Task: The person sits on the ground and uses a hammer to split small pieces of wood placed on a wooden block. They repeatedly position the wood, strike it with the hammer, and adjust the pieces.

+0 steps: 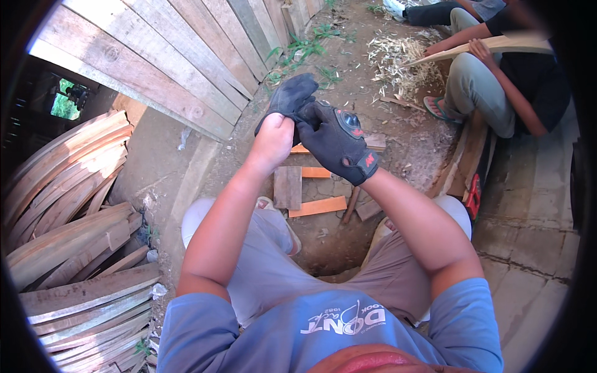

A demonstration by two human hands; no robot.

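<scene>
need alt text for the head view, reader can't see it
A person's gloved right hand grips a black glove partly covering the left hand. Wood pieces lie on the ground below; curved timber is stacked at left, and a co-worker holds a curved board.

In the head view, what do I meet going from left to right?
Stacked curved wood pieces → small white scrap on the ground → left hand → gloved right hand → co-worker's sandalled foot → red-and-black object.
</scene>
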